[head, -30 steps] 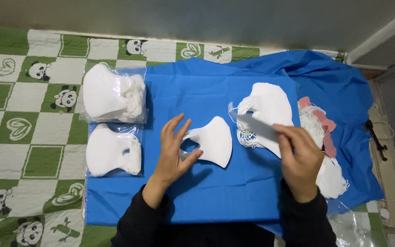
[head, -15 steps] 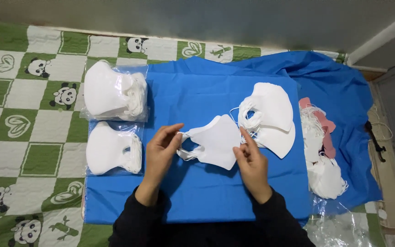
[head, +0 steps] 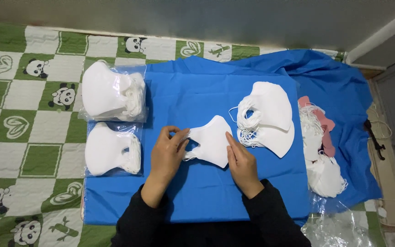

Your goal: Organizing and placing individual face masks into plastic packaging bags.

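A folded white face mask [head: 212, 139] lies flat on the blue cloth [head: 193, 96] in the middle. My left hand [head: 168, 153] pinches its left edge and ear loop with thumb and fingers. My right hand [head: 239, 162] presses two fingers flat along the mask's right edge. Both sleeves are black.
A stack of loose white masks [head: 268, 116] lies just right of my hands. Two clear bags of packed white masks [head: 113, 96] [head: 113, 148] sit at the cloth's left edge. More white and pink masks [head: 318, 146] pile at the right, over clear plastic [head: 344, 224]. A panda-patterned green mat [head: 24, 114] lies underneath.
My right hand came in from the stack at the right and now rests on the single mask. The mask has been flattened at the centre, with my left hand gripping its left end.
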